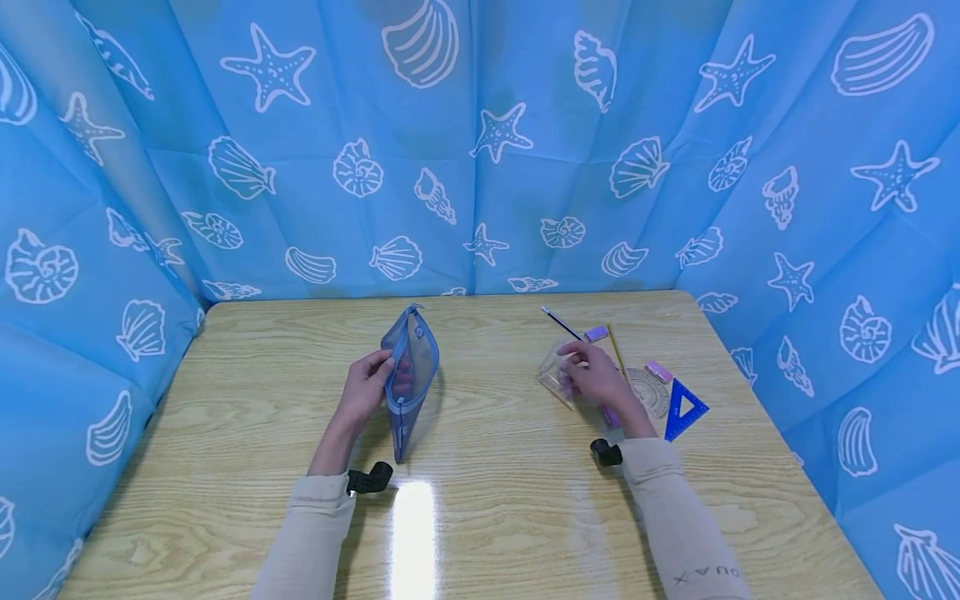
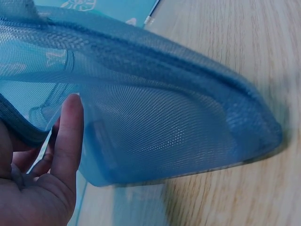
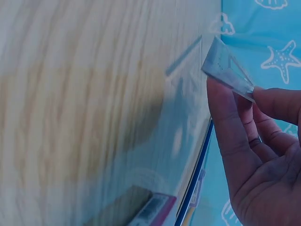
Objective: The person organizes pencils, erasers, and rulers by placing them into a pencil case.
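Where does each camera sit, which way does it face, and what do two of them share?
Head: on the person's head, facing forward and down at the wood-grain table and seashell-print curtain; left hand, right hand and both sleeves show.
Left wrist: on that wrist, facing the blue mesh zip pouch; part of the left hand shows.
Right wrist: on that wrist, facing the pinched clear set square; part of the right hand shows.
Shared: head and left wrist both show the pouch.

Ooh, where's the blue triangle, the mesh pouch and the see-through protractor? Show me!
Blue set square [image 1: 675,410]: head view, on its left strip.
Mesh pouch [image 2: 155,132]: left wrist view, on its mesh side.
Clear protractor [image 1: 662,393]: head view, near its curved edge.
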`<action>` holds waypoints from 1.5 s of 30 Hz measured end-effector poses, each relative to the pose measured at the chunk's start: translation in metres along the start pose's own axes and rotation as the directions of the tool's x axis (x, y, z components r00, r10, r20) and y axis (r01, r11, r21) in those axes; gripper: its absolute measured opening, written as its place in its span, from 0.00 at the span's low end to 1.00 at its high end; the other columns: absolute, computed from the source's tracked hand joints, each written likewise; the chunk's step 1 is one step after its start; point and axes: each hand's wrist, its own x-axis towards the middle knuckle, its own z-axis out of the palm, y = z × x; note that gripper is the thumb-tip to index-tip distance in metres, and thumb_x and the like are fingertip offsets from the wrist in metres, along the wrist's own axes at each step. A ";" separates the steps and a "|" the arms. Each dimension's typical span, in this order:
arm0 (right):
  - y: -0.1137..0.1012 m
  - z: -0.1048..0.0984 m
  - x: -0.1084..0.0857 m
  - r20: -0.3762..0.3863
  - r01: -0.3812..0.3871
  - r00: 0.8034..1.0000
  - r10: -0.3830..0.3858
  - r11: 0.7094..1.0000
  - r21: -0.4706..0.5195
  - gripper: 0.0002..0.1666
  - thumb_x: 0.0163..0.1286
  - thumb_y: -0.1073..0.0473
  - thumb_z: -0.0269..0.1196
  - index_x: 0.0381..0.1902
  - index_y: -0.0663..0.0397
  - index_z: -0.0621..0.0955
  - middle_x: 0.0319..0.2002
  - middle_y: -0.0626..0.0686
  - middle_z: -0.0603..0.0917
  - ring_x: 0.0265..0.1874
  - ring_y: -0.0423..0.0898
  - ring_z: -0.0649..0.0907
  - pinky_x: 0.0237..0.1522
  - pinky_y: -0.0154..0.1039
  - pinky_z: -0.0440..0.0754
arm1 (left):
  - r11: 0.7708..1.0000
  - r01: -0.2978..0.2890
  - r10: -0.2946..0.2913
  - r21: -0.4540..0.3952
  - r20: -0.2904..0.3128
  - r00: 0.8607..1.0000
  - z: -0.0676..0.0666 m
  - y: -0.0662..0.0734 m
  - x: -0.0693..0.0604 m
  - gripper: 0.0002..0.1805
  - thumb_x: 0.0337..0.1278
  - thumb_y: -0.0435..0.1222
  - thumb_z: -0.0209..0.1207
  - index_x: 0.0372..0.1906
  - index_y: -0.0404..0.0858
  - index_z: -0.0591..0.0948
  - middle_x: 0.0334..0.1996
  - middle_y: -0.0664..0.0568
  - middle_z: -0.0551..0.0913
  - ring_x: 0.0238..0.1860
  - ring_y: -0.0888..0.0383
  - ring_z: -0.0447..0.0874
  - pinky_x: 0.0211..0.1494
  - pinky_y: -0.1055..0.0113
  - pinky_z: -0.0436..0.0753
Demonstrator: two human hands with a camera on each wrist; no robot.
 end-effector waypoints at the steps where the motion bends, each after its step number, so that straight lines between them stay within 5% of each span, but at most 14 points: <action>1: 0.001 0.001 0.000 0.003 -0.002 1.000 0.002 1.000 0.004 0.17 0.79 0.68 0.52 0.61 0.71 0.72 0.44 0.66 0.78 0.32 0.49 0.86 0.34 0.41 0.90 | 1.000 -0.001 0.001 0.007 -0.001 1.000 0.000 0.000 0.000 0.19 0.82 0.32 0.42 0.63 0.24 0.74 0.53 0.31 0.81 0.40 0.61 0.87 0.46 0.69 0.88; 19: 0.003 0.025 0.001 0.013 0.115 0.993 -0.118 0.984 0.136 0.12 0.76 0.72 0.52 0.54 0.72 0.73 0.36 0.58 0.77 0.27 0.45 0.84 0.26 0.36 0.87 | 1.000 0.004 -0.004 -0.001 0.002 1.000 0.001 -0.001 0.000 0.19 0.82 0.32 0.41 0.63 0.24 0.74 0.55 0.28 0.79 0.42 0.59 0.86 0.47 0.68 0.88; 28: 0.001 0.033 0.003 0.015 0.047 0.999 -0.049 0.992 0.114 0.17 0.77 0.70 0.54 0.60 0.74 0.72 0.42 0.64 0.78 0.31 0.47 0.85 0.31 0.42 0.89 | 1.000 0.007 -0.007 -0.019 0.006 1.000 0.001 -0.001 -0.001 0.19 0.82 0.31 0.40 0.63 0.24 0.74 0.54 0.29 0.79 0.41 0.59 0.85 0.47 0.69 0.88; 45: -0.038 0.058 -0.001 0.057 0.051 0.997 -0.060 0.987 0.152 0.17 0.79 0.68 0.53 0.61 0.69 0.74 0.43 0.61 0.76 0.35 0.48 0.85 0.37 0.44 0.91 | 1.000 0.002 -0.002 -0.017 0.002 1.000 0.001 -0.002 -0.001 0.19 0.82 0.32 0.40 0.63 0.24 0.74 0.54 0.30 0.79 0.42 0.59 0.85 0.47 0.68 0.88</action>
